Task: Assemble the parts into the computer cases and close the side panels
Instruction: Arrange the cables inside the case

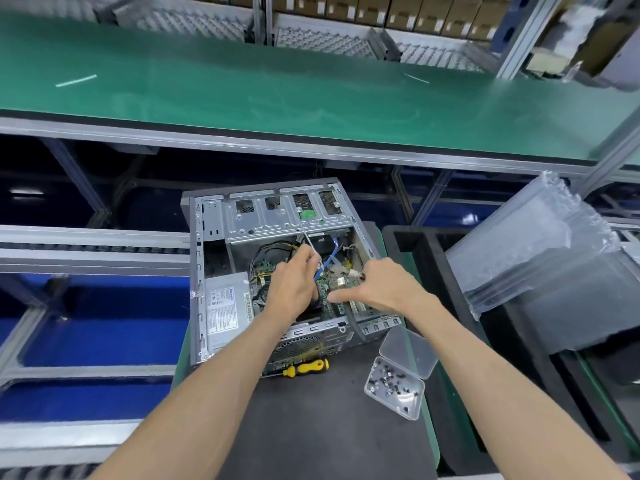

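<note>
A clear plastic hinged box of small dark screws point(394, 388) is lying open on the dark work mat point(322, 427), beside a yellow-and-black handled screwdriver point(304, 368) resting against the open grey metal computer case point(273, 268). The case is lying on its side on the mat. Inside it, the left hand point(291, 285) is pinching a thin white cable tie point(313, 249) above the green circuit board point(327, 289), while the right hand point(379, 289) is curling its fingers down onto that board. Beyond, a long green-topped bench point(311, 95) is spanning the view.
</note>
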